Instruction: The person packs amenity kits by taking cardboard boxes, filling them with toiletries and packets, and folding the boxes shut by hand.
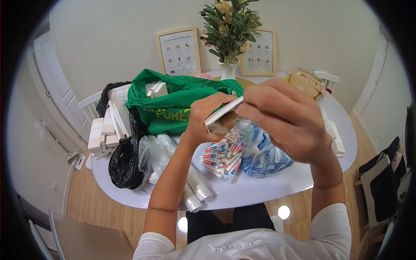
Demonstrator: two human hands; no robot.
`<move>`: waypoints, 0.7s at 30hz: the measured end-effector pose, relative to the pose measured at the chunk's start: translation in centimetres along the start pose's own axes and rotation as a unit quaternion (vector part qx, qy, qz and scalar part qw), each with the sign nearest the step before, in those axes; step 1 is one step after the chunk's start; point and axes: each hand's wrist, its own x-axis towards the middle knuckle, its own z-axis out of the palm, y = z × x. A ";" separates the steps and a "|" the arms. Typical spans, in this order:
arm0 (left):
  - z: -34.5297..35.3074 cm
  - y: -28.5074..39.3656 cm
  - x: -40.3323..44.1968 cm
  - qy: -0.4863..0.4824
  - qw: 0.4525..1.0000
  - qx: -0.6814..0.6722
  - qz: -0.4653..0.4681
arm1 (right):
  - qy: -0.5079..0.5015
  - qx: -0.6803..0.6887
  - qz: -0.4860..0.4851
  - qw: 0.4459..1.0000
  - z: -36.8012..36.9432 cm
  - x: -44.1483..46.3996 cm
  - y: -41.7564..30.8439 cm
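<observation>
Held up over the table is a small white cardboard box [223, 115], tilted, with one end facing me. My left hand [203, 116] is wrapped round its left side. At its upper right edge, the bent fingers of my right hand [288, 119] pinch the box; their tips are partly hidden. Below lie a clear bag of small white, red and blue tubes [221, 158] and a clear bag of blue packets [265, 157]. A green cloth bag [167, 115] with white boxes inside stands behind my left hand.
Clear-wrapped rolls [197, 184] lie near the table's front edge, beside a black plastic bag [125, 167]. White boxes [106, 130] are piled at left, and more boxes [336, 138] sit at right. A flower vase [228, 69] and framed signs [178, 52] stand behind.
</observation>
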 end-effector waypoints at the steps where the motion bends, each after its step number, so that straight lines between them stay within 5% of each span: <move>1: -0.4 0.2 -0.2 -0.035 0.997 -0.018 -0.061 | 0.012 -0.026 -0.025 0.999 0.5 0.3 0.5; 2: -0.2 0.5 -0.4 -0.037 0.997 -0.015 -0.059 | 0.024 -0.052 -0.049 0.997 0.9 0.5 1.0; 4: 0.7 1.1 -0.2 0.057 0.953 -0.218 -0.203 | 0.032 -0.071 -0.054 0.995 1.4 0.8 2.2; 9: 0.3 -0.5 -0.8 0.015 0.898 -0.306 -0.317 | 0.022 -0.028 -0.008 0.999 3.3 1.1 5.6; 15: 0.0 -0.1 0.1 0.016 0.868 -0.369 -0.332 | 0.067 0.071 0.049 0.994 5.0 1.2 7.7; 21: 0.3 -0.3 0.0 0.008 0.855 -0.370 -0.365 | 0.008 0.058 0.051 0.997 5.7 1.1 8.6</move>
